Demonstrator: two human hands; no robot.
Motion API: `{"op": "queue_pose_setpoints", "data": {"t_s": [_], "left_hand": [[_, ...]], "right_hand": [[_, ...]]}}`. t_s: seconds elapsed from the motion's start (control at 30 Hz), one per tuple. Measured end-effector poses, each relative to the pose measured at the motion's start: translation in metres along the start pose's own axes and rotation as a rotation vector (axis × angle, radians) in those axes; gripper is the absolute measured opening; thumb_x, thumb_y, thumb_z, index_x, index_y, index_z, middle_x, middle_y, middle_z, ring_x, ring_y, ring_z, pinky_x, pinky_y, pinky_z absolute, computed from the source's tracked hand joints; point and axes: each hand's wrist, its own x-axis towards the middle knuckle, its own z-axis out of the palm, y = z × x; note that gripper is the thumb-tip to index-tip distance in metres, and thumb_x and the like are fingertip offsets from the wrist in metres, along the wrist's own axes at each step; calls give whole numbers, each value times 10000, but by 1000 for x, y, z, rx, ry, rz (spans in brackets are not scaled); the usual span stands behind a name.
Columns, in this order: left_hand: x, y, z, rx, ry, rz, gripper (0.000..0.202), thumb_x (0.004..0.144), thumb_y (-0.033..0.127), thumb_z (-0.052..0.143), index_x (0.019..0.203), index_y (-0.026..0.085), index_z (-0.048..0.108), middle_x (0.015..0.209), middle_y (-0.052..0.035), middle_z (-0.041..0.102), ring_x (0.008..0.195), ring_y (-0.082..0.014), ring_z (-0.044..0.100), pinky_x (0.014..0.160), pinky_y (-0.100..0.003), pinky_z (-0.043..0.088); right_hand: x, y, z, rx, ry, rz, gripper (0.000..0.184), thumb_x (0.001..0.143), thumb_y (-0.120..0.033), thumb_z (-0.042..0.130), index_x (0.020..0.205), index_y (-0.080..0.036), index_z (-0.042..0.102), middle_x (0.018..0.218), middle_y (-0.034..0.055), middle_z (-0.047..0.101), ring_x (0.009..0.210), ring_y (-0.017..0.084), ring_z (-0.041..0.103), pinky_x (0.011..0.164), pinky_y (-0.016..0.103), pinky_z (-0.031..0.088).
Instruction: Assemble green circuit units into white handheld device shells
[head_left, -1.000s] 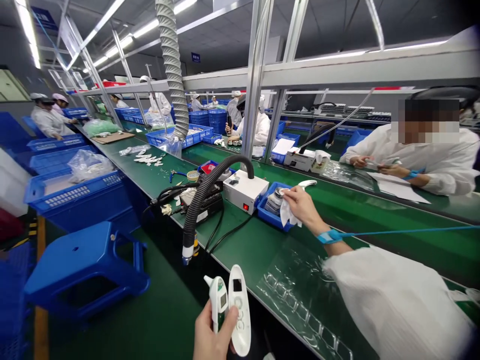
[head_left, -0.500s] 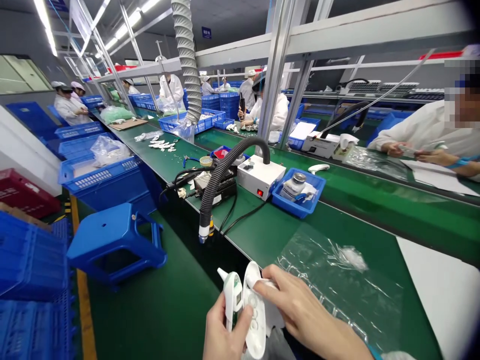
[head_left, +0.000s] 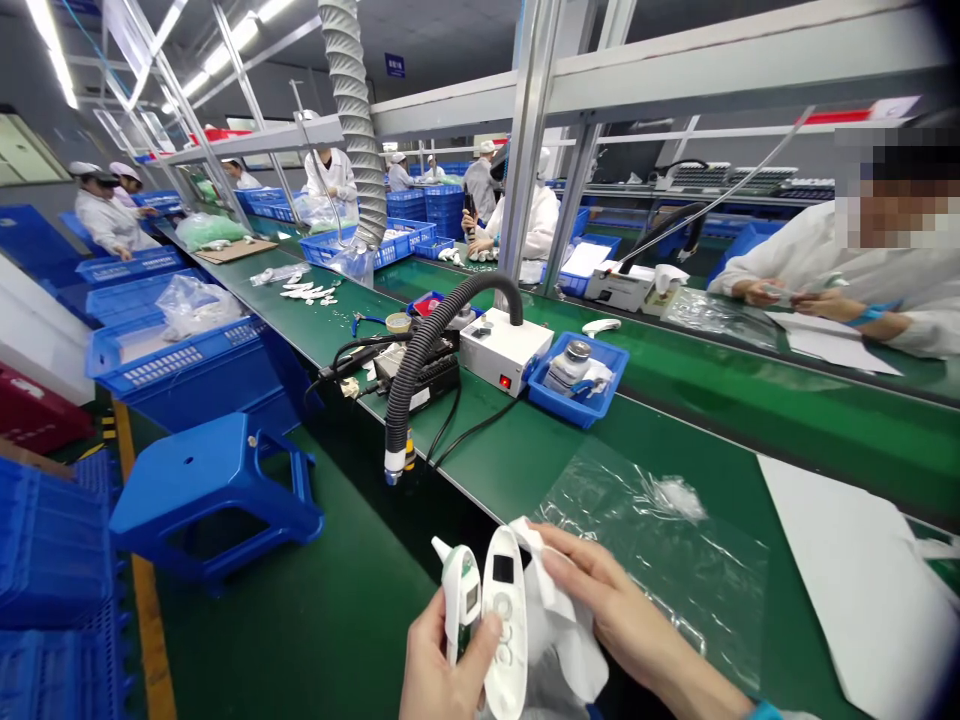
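Observation:
My left hand [head_left: 444, 665] is closed around two parts of an ear thermometer. One is the thermometer body [head_left: 463, 590], white and green with a pointed probe and a small display. Beside it stands the white front cover [head_left: 504, 625], showing a dark window and several round button outlines, held under my thumb. My right hand [head_left: 600, 590] pinches a white cloth [head_left: 574, 645] that hangs down behind and to the right of the cover. Part of the cloth touches or lies close to the cover's upper edge.
A clear plastic sheet [head_left: 660, 540] lies on the green bench, with white paper [head_left: 832, 560] to its right. Further off are a blue tray [head_left: 611, 385], a white box [head_left: 506, 350] and a black flexible hose [head_left: 416, 370]. A blue stool [head_left: 180, 480] stands left. A co-worker [head_left: 862, 280] sits across.
My right hand has drawn the cloth off the cover's upper part, so the dark window now shows. More of the cloth hangs in view. The camera view has turned slightly right.

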Motion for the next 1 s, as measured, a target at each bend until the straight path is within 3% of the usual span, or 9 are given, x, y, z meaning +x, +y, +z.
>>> {"op": "queue_pose_setpoints", "data": {"t_s": [0.13, 0.3, 0.37, 0.5, 0.63, 0.7, 0.77, 0.9, 1.0], "left_hand": [[-1, 0, 1, 28, -46, -7, 375, 570, 468, 821, 743, 152, 718, 456, -8, 573, 619, -231, 617, 593, -285, 521], [2, -1, -2, 50, -81, -18, 345, 622, 441, 800, 766, 143, 702, 410, 49, 481, 401, -99, 413, 455, -224, 415], [3, -2, -1, 66, -88, -34, 343, 631, 440, 794, 765, 140, 694, 423, 52, 478, 369, -75, 350, 388, -207, 334], [6, -3, 0, 81, -98, -52, 331, 650, 445, 776, 737, 140, 680, 424, 56, 458, 372, -73, 350, 361, -196, 275], [9, -3, 1, 93, -99, -53, 395, 647, 472, 773, 820, 126, 696, 453, 46, 513, 367, -61, 340, 355, -187, 284], [10, -3, 2, 93, -93, -48, 445, 623, 498, 782, 844, 121, 700, 480, 23, 563, 372, -78, 388, 352, -192, 324], [11, -3, 3, 95, -75, -36, 477, 590, 518, 797, 846, 125, 708, 500, -2, 603, 433, -135, 509, 394, -212, 411], [12, -3, 6, 98, -48, 6, 476, 550, 520, 818, 824, 143, 719, 550, -32, 653, 647, -245, 650, 539, -263, 522], [14, -1, 10, 91, -60, 28, 450, 564, 496, 819, 821, 142, 714, 515, -16, 620, 626, -231, 633, 511, -250, 498]], "right_hand": [[-4, 21, 9, 256, -142, 181, 379, 712, -398, 786, 998, -155, 729, 877, 84, 729, 784, 209, 662, 739, 317, 486], [-23, 39, -13, 225, -17, 323, 281, 660, -330, 828, 858, -162, 721, 852, 69, 735, 794, 213, 679, 724, 296, 503], [-30, 33, -22, 204, -60, 297, 271, 727, -376, 777, 874, -165, 691, 735, 60, 719, 703, 202, 678, 652, 286, 502], [-33, -6, -41, 4, -112, 127, 295, 816, -444, 681, 983, -216, 598, 575, -34, 588, 382, 74, 451, 389, 184, 319], [-5, -63, -75, -508, 227, -286, 334, 830, -490, 629, 1046, -245, 559, 811, 25, 627, 611, 147, 546, 507, 232, 391], [25, -89, -93, -751, 439, -551, 304, 873, -504, 533, 1008, -234, 568, 776, 34, 605, 629, 174, 531, 548, 268, 397], [62, -110, -111, -928, 617, -705, 284, 928, -448, 410, 1035, -230, 558, 768, 43, 597, 640, 192, 526, 593, 297, 409], [126, -134, -142, -1110, 585, -650, 216, 845, -344, 510, 978, -188, 577, 844, 98, 645, 766, 262, 591, 726, 377, 453], [131, -134, -152, -1083, 610, -682, 222, 842, -330, 501, 973, -170, 580, 1017, 146, 633, 943, 290, 580, 849, 411, 440]]}}
